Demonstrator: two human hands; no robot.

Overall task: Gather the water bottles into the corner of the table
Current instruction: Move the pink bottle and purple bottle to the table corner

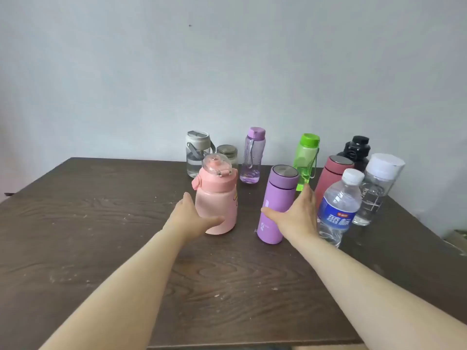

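Several bottles stand upright on a dark wooden table. My left hand wraps the lower body of a squat pink bottle with a clear flip lid. My right hand grips a matte purple flask from its right side. A disposable water bottle with a blue label stands just right of that hand. Behind are a red flask, a green bottle, a clear purple bottle, a black bottle and a clear bottle with a white cap.
At the back, near the wall, a clear jug with a grey strap and a small glass jar with a metal lid stand behind the pink bottle. The table's right edge runs diagonally past the white-capped bottle. The left half of the table shows bare wood.
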